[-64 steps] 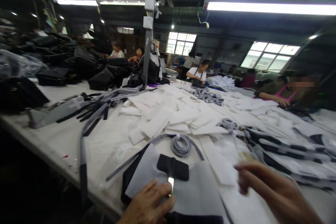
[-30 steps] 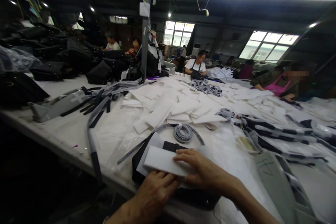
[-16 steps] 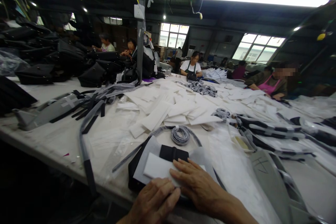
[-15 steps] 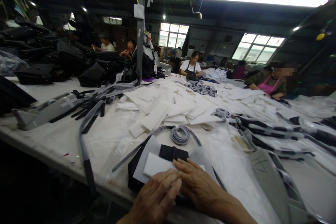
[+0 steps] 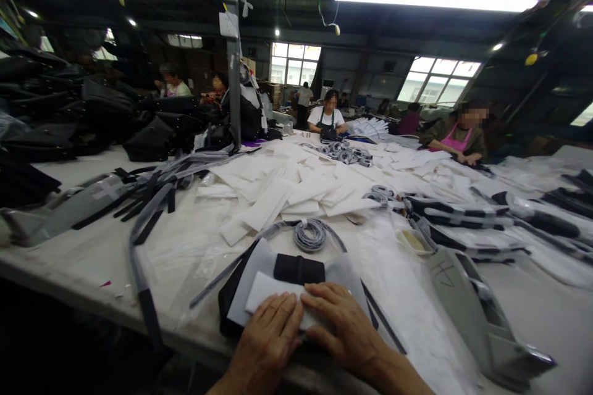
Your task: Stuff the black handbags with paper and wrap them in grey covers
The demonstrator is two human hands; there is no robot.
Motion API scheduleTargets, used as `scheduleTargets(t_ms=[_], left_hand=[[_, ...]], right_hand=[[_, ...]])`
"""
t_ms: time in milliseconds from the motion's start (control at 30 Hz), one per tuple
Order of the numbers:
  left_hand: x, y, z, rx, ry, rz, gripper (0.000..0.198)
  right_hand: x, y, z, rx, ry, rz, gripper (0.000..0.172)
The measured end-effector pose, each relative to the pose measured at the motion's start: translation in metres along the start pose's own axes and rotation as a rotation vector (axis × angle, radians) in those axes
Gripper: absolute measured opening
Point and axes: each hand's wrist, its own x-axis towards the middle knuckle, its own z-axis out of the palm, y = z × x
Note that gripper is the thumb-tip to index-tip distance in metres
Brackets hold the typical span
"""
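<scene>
A black bag lies at the table's near edge, with a grey-white sheet over it and a black strap piece on top. Across the sheet sits a white foam pad. My left hand rests flat on the pad's left and middle part, fingers stretched out. On the right part of the pad lies my right hand, its fingers extended and slightly apart. Just beyond the bag is a coiled, wrapped strap. My palms hide the pad's lower edge.
Loose white foam sheets are heaped mid-table. Wrapped straps and a grey tape dispenser lie left; another dispenser stands right. Black bags pile up at the back left beside a post. Several people sit further off.
My left hand has unfolded from bent fingers to lying flat on the foam pad. My right hand has stayed on the pad. The camera view has shifted a little to the right.
</scene>
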Motion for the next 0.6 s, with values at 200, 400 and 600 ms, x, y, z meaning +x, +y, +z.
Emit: scheduleTargets(t_ms=[200, 400, 600], left_hand=[[0.003, 0.004, 0.005, 0.030, -0.080, -0.010, 0.034], [0.000, -0.005, 0.017, 0.088, -0.019, 0.123, 0.038], [-0.011, -0.023, 0.024, 0.063, 0.085, 0.233, 0.040]], right_hand=[[0.001, -0.004, -0.005, -0.047, 0.014, -0.080, 0.046], [0.002, -0.008, 0.024, -0.256, 0.158, -0.137, 0.038], [-0.002, 0.000, 0.053, -0.244, 0.298, -0.116, 0.040]])
